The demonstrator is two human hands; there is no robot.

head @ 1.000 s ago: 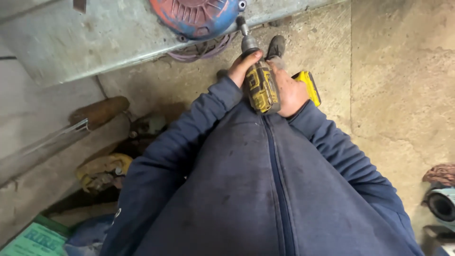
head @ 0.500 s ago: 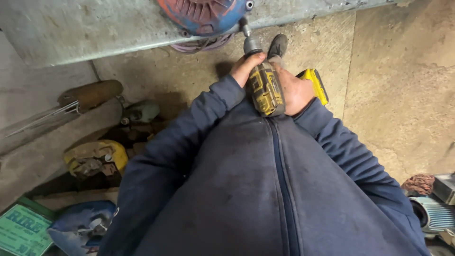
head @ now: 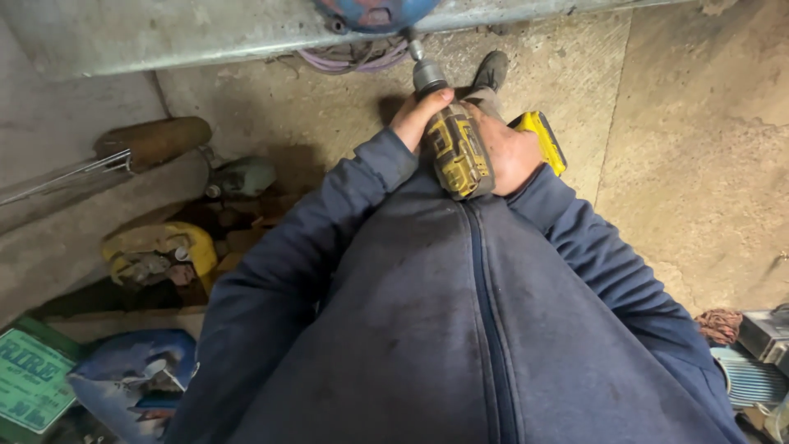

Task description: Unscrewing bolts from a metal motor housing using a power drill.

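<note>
Looking down past a dark blue zipped jacket (head: 460, 329) onto a bare concrete floor (head: 690, 140). Running across the top, a long grey metal panel (head: 164, 33), with a round blue-and-red motor housing (head: 374, 12) set on it. Held out in front of the chest, a yellow-and-black cordless driver (head: 460, 148), long axis pointing up and slightly left, chuck and bit (head: 419, 62) reaching toward the housing, tip touching or just short of it, hard to tell. Clenched on the tool from both sides: left hand (head: 415, 119) wrapped near the nose, nearer the bit; right hand (head: 509, 152) gripping the rear body by the yellow battery. Beyond, a dark shoe (head: 491, 70). Lower left, yellow clutter (head: 160, 251).
</note>
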